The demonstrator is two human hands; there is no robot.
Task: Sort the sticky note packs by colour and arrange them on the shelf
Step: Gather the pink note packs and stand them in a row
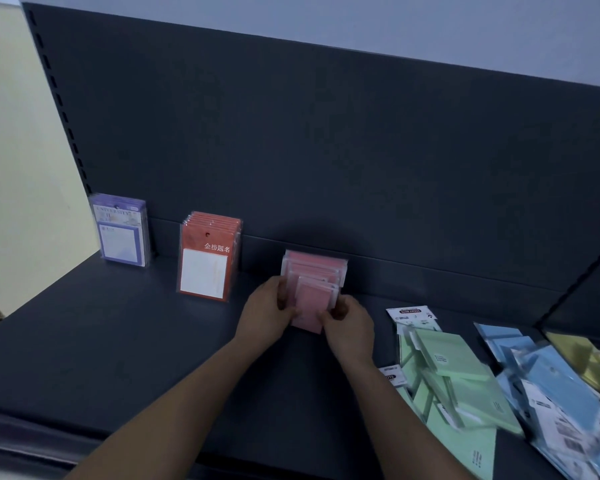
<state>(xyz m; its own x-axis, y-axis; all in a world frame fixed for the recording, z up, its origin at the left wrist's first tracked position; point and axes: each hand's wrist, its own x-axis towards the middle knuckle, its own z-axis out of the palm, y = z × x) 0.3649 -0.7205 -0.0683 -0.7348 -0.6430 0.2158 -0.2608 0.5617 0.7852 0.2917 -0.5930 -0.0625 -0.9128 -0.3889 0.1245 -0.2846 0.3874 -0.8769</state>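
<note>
Left hand (269, 308), right hand (349, 322): upright pack (311, 301)

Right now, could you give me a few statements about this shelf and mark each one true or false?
1. The left hand and right hand both hold pink packs. True.
2. The purple packs stand right of the orange packs. False: they stand to their left.
3. The green packs stand upright in a row. False: they lie loose on the shelf.
4. The blue packs lie right of the green packs. True.
</note>
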